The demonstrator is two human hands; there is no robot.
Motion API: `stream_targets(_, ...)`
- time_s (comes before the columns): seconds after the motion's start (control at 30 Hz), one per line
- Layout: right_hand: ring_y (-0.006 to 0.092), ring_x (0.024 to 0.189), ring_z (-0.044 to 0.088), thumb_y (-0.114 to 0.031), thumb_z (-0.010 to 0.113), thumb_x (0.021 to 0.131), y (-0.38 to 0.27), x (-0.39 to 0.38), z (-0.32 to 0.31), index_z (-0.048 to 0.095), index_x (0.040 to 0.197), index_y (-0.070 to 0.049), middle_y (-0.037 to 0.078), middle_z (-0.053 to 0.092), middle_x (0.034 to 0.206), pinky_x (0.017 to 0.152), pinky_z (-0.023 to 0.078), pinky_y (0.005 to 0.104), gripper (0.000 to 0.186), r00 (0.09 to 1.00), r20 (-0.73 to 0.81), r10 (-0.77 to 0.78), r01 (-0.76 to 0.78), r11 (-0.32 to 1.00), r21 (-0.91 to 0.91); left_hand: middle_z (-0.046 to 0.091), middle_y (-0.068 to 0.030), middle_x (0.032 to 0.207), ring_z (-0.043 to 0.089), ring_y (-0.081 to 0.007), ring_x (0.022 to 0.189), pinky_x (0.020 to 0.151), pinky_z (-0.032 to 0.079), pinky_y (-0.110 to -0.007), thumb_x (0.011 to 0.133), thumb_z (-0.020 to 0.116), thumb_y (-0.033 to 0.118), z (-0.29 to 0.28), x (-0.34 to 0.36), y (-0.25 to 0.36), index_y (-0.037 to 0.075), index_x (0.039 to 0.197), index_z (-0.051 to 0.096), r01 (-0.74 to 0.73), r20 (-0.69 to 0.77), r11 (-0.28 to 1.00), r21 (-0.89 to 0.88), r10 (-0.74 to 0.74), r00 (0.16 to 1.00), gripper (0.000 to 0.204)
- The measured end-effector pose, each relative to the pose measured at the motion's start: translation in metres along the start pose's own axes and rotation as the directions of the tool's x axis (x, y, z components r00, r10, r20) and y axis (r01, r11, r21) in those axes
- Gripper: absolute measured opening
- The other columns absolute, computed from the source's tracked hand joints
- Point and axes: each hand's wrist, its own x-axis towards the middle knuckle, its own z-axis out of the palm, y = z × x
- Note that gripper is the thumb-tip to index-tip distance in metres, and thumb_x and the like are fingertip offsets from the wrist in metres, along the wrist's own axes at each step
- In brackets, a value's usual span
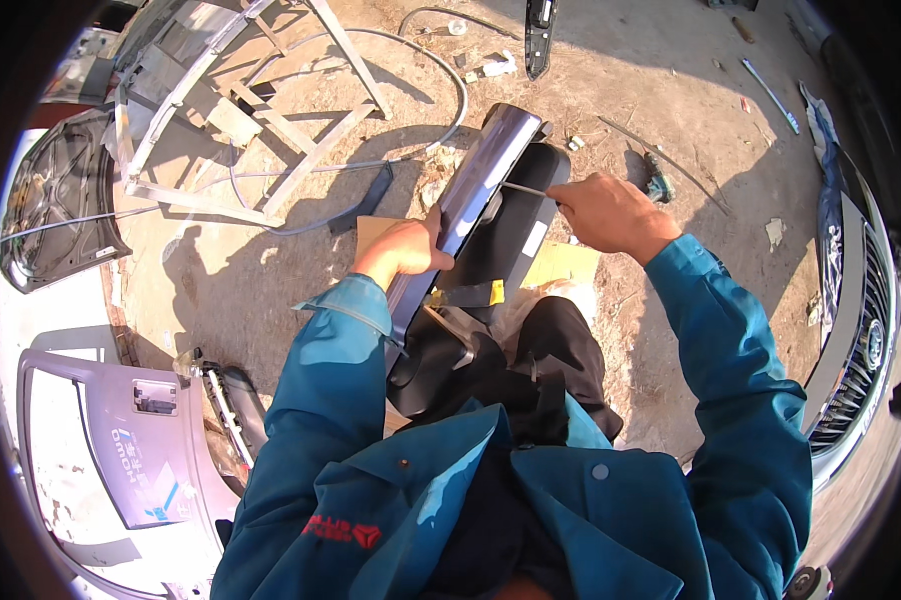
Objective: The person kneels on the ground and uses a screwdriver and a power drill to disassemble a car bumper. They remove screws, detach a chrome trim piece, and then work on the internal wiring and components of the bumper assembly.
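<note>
A long, glossy grey-blue vehicle panel with a black plastic part along its right side slants across the front of my legs. My left hand grips the panel's left edge, thumb raised along the surface. Closed in a fist, my right hand holds a thin tool with a metal shaft, perhaps a screwdriver; the fingers hide its handle. The shaft points left, and its tip meets the seam between panel and black part. A black strip with a yellow end lies across the lower part.
Cardboard lies beneath the work. A metal frame and a looping hose stand and lie at far left. A power tool is right of my hand. A vehicle door and a front grille flank me.
</note>
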Motion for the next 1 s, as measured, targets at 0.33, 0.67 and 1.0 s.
stream_targets(0.33, 0.0461, 0.107, 0.079, -0.016, 0.058, 0.106, -0.009, -0.01, 0.015, 0.074, 0.146, -0.015, 0.027, 0.08, 0.115, 0.092, 0.064, 0.0558, 0.043, 0.996, -0.086, 0.005, 0.0, 0.998, 0.057, 0.073, -0.0278, 0.145, 0.071, -0.0412, 0.137, 0.115, 0.055, -0.047, 0.086, 0.088, 0.058, -0.021, 0.062, 0.031, -0.004, 0.162, 0.049, 0.079, -0.15, 0.99, -0.118, -0.096, 0.984, 0.106)
stream_targets(0.67, 0.049, 0.089, 0.078, -0.019, 0.059, 0.11, -0.013, -0.027, 0.103, 0.063, 0.159, -0.016, 0.029, 0.076, 0.102, 0.077, 0.064, 0.0581, 0.05, 0.966, -0.236, 0.109, -0.059, 0.976, 0.209, 0.081, -0.027, 0.128, 0.077, -0.0422, 0.124, 0.108, 0.058, -0.047, 0.085, 0.087, 0.061, -0.019, 0.065, 0.026, -0.003, 0.156, 0.062, 0.002, -0.249, 0.996, -0.088, -0.024, 0.968, 0.099)
stream_targets(1.0, 0.0449, 0.104, 0.08, -0.011, 0.06, 0.1, -0.011, 0.002, 0.008, 0.075, 0.146, -0.013, 0.027, 0.081, 0.107, 0.09, 0.064, 0.0545, 0.048, 0.998, -0.055, 0.011, -0.008, 0.998, 0.057, 0.082, -0.0231, 0.117, 0.079, -0.0425, 0.112, 0.101, 0.061, -0.05, 0.088, 0.087, 0.054, -0.031, 0.07, 0.025, -0.001, 0.123, 0.073, -0.018, -0.197, 0.991, -0.13, -0.008, 0.98, 0.066)
